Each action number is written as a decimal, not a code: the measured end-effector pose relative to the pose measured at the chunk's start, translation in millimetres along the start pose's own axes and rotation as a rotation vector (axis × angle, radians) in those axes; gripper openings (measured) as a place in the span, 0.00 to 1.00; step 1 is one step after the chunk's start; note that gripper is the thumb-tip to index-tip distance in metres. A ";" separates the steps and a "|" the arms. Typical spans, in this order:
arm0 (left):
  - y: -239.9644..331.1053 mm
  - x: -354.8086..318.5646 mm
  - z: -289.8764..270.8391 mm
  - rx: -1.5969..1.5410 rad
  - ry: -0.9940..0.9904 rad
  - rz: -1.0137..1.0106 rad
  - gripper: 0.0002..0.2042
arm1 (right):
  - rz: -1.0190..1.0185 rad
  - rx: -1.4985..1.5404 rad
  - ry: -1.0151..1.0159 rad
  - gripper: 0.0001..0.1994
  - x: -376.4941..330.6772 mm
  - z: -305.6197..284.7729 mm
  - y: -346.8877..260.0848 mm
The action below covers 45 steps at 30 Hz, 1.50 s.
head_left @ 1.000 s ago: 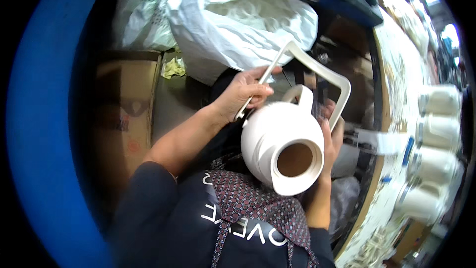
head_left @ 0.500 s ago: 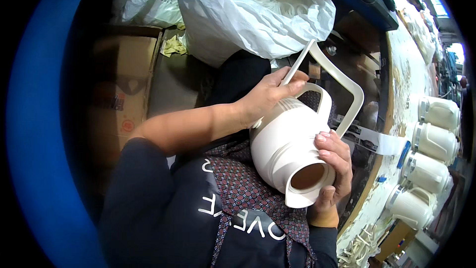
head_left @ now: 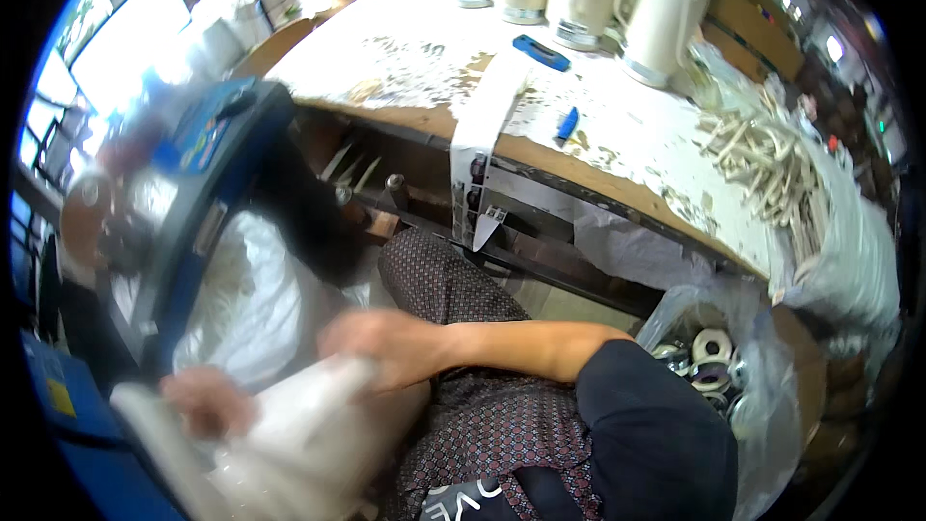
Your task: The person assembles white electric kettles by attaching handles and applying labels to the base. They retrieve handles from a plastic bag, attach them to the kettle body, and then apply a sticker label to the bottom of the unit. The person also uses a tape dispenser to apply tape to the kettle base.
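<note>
**Both hands on a blurred white jug at the lower left**

The fingers of the right hand (head_left: 381, 347) lie curled over the upper side of a white jug (head_left: 309, 434), pressing on it from above; motion blur hides how tightly they close. The left hand (head_left: 207, 403) is at the jug's left end, its fingers wrapped against the pale body, though the blur makes it impossible to tell whether they grip it or only steady it. The jug itself is a smeared white shape low in the view, over the person's lap and well below the surface, tilted with its long side running from lower left to upper right.

The right forearm crosses the lap from a dark sleeve (head_left: 656, 425), above patterned trousers (head_left: 482, 425). Just left of the hands hangs a white plastic bag (head_left: 241, 299), held inside a blue frame (head_left: 193, 222).

Farther out, a wooden work surface (head_left: 617, 150) splashed with dried white slip runs across the top. On it stand several white jugs in a row (head_left: 666, 10), a blue tool (head_left: 540, 51) and a smaller blue piece (head_left: 568, 122) near the front edge. A white strip (head_left: 482, 125) hangs over that edge. At the right lies a heap of pale curved handles (head_left: 762, 154), and below it a clear bag of ring-shaped pieces (head_left: 709, 357).
</note>
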<state>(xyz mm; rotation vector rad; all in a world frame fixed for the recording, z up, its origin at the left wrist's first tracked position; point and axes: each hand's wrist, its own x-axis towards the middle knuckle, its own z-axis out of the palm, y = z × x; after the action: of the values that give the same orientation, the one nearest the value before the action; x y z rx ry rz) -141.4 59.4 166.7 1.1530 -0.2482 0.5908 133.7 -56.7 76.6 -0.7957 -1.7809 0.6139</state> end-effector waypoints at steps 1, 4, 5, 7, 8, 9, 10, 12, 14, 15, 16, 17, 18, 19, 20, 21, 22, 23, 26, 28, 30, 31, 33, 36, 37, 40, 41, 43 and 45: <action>9.4 25.6 -4.6 -0.042 -0.196 0.033 0.20 | 0.075 0.134 -0.168 0.23 -7.3 4.7 10.3; -2.2 42.5 -12.2 0.025 -0.039 0.090 0.17 | 0.280 0.582 0.312 0.06 3.2 -30.4 -3.5; -22.3 33.1 -18.7 0.135 0.232 0.028 0.16 | 0.326 0.672 0.481 0.04 2.9 -58.3 -16.3; -95.2 25.6 -44.6 0.250 0.485 -0.315 0.14 | 0.371 0.724 0.789 0.14 -25.6 -131.6 -33.2; -119.8 8.7 -45.3 0.307 0.450 -0.496 0.14 | 0.499 0.631 0.953 0.15 -30.2 -155.5 -66.6; -139.3 -4.4 -40.9 0.400 0.306 -0.629 0.13 | 0.458 0.734 1.212 0.16 -45.1 -185.7 -58.1; -163.0 -5.9 -36.8 0.524 0.084 -0.662 0.11 | 0.224 0.576 1.214 0.16 -66.1 -223.4 -63.0; -171.7 -11.8 -29.1 0.479 0.261 -0.790 0.12 | 0.031 0.192 1.468 0.15 -67.5 -272.8 -74.6; -178.0 10.4 -36.0 0.511 0.524 -0.815 0.14 | 0.014 -0.089 1.491 0.14 -71.3 -327.8 -74.4; -181.0 24.8 -43.9 0.414 0.575 -0.692 0.13 | -0.013 -0.203 1.445 0.14 -69.5 -359.0 -61.8; -184.5 33.5 -62.9 0.496 0.520 -0.641 0.12 | 0.063 -0.323 1.496 0.14 -64.8 -376.8 -43.5; -191.1 43.6 -81.5 0.577 0.458 -0.587 0.12 | 0.124 -0.498 1.531 0.14 -62.5 -396.4 -21.8; -201.0 63.9 -90.0 0.570 0.410 -0.577 0.12 | 0.101 -0.779 1.582 0.18 -76.5 -436.5 7.2; -212.1 82.7 -96.0 0.557 0.365 -0.567 0.11 | 0.129 -1.099 1.618 0.23 -95.7 -478.1 27.7; -224.3 91.0 -100.3 0.543 0.336 -0.561 0.10 | 0.128 -1.358 1.642 0.26 -110.0 -507.6 43.1; -229.1 87.5 -104.0 0.555 0.331 -0.578 0.10 | 0.412 -1.378 1.607 0.25 -101.4 -509.2 54.1; -235.7 83.2 -108.1 0.566 0.327 -0.590 0.10 | 0.687 -1.392 1.548 0.25 -88.1 -508.9 62.9; -242.2 78.2 -116.2 0.576 0.322 -0.602 0.10 | 0.958 -1.398 1.469 0.25 -75.1 -507.8 71.2; -284.7 47.3 -148.3 0.595 0.526 -0.614 0.08 | 1.027 -1.428 1.377 0.27 -67.3 -538.9 75.9; -298.6 57.5 -152.5 0.527 0.539 -0.644 0.07 | 0.960 -1.225 1.273 0.33 -90.0 -576.2 66.8; -289.2 82.1 -148.5 0.474 0.526 -0.528 0.08 | 0.863 -0.978 1.246 0.44 -84.9 -562.2 72.1; -292.5 92.7 -151.8 0.461 0.494 -0.494 0.09 | 0.914 -1.049 1.189 0.44 -99.9 -563.4 71.9; -313.1 104.2 -152.0 0.324 0.485 -0.537 0.10 | 1.034 -1.195 1.092 0.45 -146.9 -558.7 59.6; -340.6 101.0 -165.3 0.361 0.414 -0.629 0.11 | 1.189 -1.341 0.745 0.36 -144.5 -457.3 58.4; -350.3 104.5 -163.2 0.356 0.373 -0.639 0.12 | 1.188 -1.359 0.613 0.35 -165.0 -424.6 45.0; -361.2 101.0 -173.1 0.373 0.317 -0.679 0.13 | 0.948 -1.544 0.249 0.29 -189.2 -311.4 -21.3; -360.8 98.3 -173.8 0.404 0.304 -0.716 0.13 | 0.940 -1.547 0.210 0.27 -212.6 -286.3 -49.4; -371.4 100.0 -159.7 0.449 0.249 -0.812 0.13 | 1.113 -1.655 0.407 0.29 -297.7 -232.8 -138.8; -398.2 90.9 -176.1 0.436 0.129 -0.773 0.12 | 1.406 -1.767 0.590 0.33 -374.3 -192.0 -228.9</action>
<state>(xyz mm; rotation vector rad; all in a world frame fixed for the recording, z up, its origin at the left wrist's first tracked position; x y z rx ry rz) 135.6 138.0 -172.3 1.4985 0.4514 0.0214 351.7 -483.2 79.2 -3.0220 -0.5174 -0.6425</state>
